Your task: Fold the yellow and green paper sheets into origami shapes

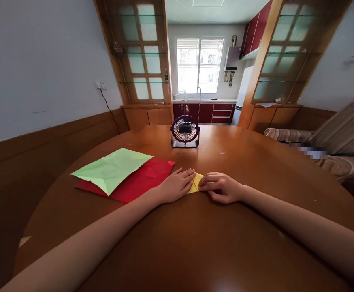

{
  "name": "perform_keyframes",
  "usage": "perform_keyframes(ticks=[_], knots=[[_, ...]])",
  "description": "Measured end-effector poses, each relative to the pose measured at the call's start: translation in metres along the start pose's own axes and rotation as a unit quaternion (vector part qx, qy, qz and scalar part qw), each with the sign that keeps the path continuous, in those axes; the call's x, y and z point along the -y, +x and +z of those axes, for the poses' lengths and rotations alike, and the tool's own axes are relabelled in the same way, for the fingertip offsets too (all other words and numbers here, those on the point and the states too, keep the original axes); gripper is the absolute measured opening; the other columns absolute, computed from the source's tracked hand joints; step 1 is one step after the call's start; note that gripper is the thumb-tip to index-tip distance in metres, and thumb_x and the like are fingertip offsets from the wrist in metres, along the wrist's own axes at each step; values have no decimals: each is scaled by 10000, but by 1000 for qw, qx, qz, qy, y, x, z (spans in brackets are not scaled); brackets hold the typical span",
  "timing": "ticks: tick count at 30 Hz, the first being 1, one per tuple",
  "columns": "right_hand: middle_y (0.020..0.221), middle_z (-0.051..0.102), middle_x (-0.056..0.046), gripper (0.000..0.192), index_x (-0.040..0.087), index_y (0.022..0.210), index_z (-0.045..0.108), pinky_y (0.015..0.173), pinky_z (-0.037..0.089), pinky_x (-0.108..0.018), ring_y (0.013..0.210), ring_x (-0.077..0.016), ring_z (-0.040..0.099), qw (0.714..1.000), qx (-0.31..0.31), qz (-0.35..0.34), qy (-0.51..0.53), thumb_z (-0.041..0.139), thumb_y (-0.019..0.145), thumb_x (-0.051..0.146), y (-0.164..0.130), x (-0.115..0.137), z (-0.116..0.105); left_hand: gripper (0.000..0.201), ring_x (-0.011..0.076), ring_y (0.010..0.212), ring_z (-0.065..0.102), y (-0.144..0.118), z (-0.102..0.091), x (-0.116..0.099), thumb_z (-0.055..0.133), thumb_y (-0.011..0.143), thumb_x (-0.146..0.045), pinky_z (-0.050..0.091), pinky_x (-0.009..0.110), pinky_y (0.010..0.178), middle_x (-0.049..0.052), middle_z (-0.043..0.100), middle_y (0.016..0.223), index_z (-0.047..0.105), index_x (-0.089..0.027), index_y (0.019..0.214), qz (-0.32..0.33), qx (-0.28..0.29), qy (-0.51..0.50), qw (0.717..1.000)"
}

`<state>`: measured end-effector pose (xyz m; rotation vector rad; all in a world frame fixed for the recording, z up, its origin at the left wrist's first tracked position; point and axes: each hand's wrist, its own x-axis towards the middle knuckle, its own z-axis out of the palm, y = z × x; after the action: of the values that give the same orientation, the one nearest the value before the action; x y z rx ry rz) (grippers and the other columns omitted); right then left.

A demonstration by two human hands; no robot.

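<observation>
A small folded piece of yellow paper [195,183] lies on the table between my hands, with a crease line running across it. My left hand [177,185] rests flat on its left part, fingers stretched out and covering that side. At the paper's right edge, my right hand [222,187] has its fingers bent together and holds the paper; the part under the fingertips is hidden. Left of my left hand lies a creased red sheet of paper [143,178], partly under a creased light green sheet [116,168].
The round brown wooden table [213,243] carries a small purple desk fan [185,130] near its far side. A striped sofa [344,129] stands at the right. Behind are glass-shelved cabinets and a kitchen window [199,65]. A cable [109,106] hangs from the left wall socket.
</observation>
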<state>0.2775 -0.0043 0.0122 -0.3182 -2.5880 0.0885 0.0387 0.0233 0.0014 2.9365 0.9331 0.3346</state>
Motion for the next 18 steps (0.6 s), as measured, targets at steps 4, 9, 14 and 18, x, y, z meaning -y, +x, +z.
perform_keyframes(ticks=[4,9,14,18], knots=[[996,676,-113,315,165,1057,680,829,532,-345,923,-194,626,1000,-6,4,14,462,835,119,-1,-1,0,494,223,1443,271,0,-2,0,268,1018,-313,186,440,1182,136,330,1535,382,-104,1451,0,22,9,1000],[1002,681,-111,336,166,1076,682,828,529,-354,918,-198,622,1000,7,3,9,464,825,120,0,0,-1,519,216,1462,210,-2,-4,1,228,1028,-348,159,456,1185,126,272,1557,319,-124,1488,2,49,6,999],[1006,684,-106,334,174,1051,694,841,518,-362,928,-201,622,1000,15,4,0,461,817,121,0,1,-1,500,209,1465,201,-2,-5,1,229,1029,-353,155,457,1183,105,276,1559,341,-174,1483,2,51,-8,999],[1012,683,-101,340,184,1049,699,848,516,-360,937,-202,619,1000,24,8,-4,459,815,128,0,1,-2,499,209,1469,187,-2,-7,0,241,1026,-343,140,471,1184,109,272,1561,353,-155,1474,-3,51,-22,998]])
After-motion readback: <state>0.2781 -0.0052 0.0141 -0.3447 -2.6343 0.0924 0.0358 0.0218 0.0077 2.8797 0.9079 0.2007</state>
